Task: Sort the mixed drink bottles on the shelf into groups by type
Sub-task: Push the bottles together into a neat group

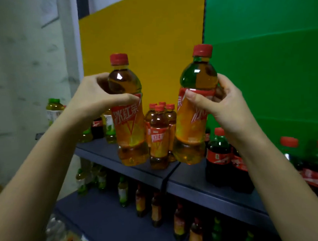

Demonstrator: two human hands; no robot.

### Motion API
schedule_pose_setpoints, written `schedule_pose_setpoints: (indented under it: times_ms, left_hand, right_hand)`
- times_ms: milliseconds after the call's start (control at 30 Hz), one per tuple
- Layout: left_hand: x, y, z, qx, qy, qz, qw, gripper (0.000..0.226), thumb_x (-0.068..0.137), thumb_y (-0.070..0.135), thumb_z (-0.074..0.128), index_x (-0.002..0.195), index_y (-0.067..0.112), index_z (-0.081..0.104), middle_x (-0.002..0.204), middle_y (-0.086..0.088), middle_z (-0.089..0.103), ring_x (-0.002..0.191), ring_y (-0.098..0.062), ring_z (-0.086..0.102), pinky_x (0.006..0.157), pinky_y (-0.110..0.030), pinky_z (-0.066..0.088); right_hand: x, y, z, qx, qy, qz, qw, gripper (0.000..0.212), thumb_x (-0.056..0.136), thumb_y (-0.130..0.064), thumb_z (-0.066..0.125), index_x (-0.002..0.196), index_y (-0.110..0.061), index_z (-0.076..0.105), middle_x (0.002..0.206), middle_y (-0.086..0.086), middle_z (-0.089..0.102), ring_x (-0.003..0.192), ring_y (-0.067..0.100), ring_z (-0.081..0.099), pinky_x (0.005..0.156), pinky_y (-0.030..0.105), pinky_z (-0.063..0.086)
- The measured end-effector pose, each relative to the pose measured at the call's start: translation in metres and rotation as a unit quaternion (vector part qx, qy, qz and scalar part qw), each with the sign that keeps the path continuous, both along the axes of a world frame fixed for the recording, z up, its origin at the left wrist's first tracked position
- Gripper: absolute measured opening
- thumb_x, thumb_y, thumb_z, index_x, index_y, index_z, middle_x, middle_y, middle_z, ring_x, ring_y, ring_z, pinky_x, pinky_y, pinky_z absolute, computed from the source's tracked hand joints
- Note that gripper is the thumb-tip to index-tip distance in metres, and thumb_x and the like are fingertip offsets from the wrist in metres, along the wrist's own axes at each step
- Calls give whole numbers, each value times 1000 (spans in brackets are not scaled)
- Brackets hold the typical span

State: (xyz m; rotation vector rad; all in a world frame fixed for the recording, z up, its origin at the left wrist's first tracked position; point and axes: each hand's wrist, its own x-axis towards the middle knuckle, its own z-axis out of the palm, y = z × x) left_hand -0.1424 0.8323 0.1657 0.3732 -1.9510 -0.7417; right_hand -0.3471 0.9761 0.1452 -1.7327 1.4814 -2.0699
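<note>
Left iced-tea bottle (129, 121): clear moulded plastic with a rounded shoulder, pinched waist and lobed base. It has amber liquid, a red ribbed screw cap, and a glossy orange-and-red film label with white characters. It is held in the air over the front of the upper shelf, cap leaning slightly left.

Left hand (91, 99): closed round that bottle's shoulder, thumb across the front at the label's top edge, fingers curled behind.

Right iced-tea bottle (192, 119): same plastic, cap and label. It is held in the air beside the first but apart from it, cap leaning slightly right.

Right hand (221, 106): gripping at the label's upper band, thumb on the front, fingers wrapped round the right side.

Upper shelf (193, 180): dark blue matte board in two sections that meet at a seam.

Iced-tea cluster (160, 138): four matching red-capped bottles, upright and touching, standing on the upper shelf between and behind the two held bottles.

Cola bottles (218, 157): dark liquid, red caps, red labels. They stand on the right section, below the right hand.

Green-tea bottles (53, 108): green caps, pale yellow-green liquid, white-and-green labels. They stand at the shelf's left end, with one dark red-labelled bottle among them.

Lower shelf (104, 219): the same blue board, carrying loose rows of green-capped and orange-labelled bottles.

Backing: smooth yellow panel (143, 39) at left and green panel (264, 52) at right.
</note>
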Motion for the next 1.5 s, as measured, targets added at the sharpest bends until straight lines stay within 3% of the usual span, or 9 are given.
schedule_pose_setpoints:
  times_ms: [267,467,667,767,900,1033,1267,1367,1500]
  left_hand:
    - [43,-78,-37,-2,-32,2,999,69,37,54,82,99,28,66,94,11,69,87,1,64,71,-19,50]
    - [48,-129,-59,19,-31,-17,999,70,39,52,78,103,25,67,97,9,70,92,-5,64,72,-25,54]
    - [28,-178,-72,39,-21,-17,999,72,38,55,77,103,24,67,99,7,69,97,-10,63,82,-39,56]
    - [12,-200,-79,32,-24,-20,999,69,40,52,79,102,26,66,99,7,69,97,-11,63,84,-42,55]
    - [-16,-230,-88,10,-39,-22,999,59,54,34,87,107,21,65,101,5,68,97,-11,62,84,-40,54]
    - [-40,-253,-92,-3,-50,-47,998,58,56,33,86,108,20,64,99,9,68,95,-6,61,77,-24,51]
    - [-60,-285,-105,3,-28,-113,993,50,60,36,84,104,28,63,98,13,67,94,0,62,78,-23,52]
    - [-64,-290,-114,3,-24,-154,988,57,65,38,79,115,27,54,104,17,61,99,2,59,81,-20,51]
    - [-73,-299,-128,15,-14,-207,978,67,72,47,71,126,30,35,114,17,55,107,3,56,88,-22,51]
  right_hand:
    - [55,-63,-43,18,-42,-83,995,80,54,-39,77,127,-22,49,112,-9,63,98,0,62,78,16,51]
    - [78,-97,-65,40,-69,-167,983,97,44,-54,78,130,-23,45,123,-7,58,111,11,56,94,35,49]
    - [85,-137,-78,38,-73,-191,978,71,58,-34,80,115,-37,37,104,-22,54,96,-8,53,74,11,46]
    - [82,-161,-86,28,-75,-202,976,74,59,-35,80,118,-36,36,111,-16,58,100,-4,57,80,17,48]
    - [75,-191,-97,15,-61,-218,974,70,63,-30,80,117,-37,36,103,-25,55,94,-17,55,79,16,47]
    - [72,-215,-107,14,-49,-229,972,74,58,-43,76,120,-40,36,110,-24,55,105,-5,56,91,26,50]
    - [72,-244,-123,15,-26,-287,957,78,69,-50,66,135,-41,27,132,-14,48,120,4,48,101,34,45]
    - [74,-255,-129,0,-24,-311,950,77,77,-47,63,140,-39,19,137,-14,42,125,0,42,102,21,38]
    - [70,-271,-137,-9,-6,-356,934,80,78,-59,51,143,-36,12,146,-8,34,133,6,35,108,32,35]
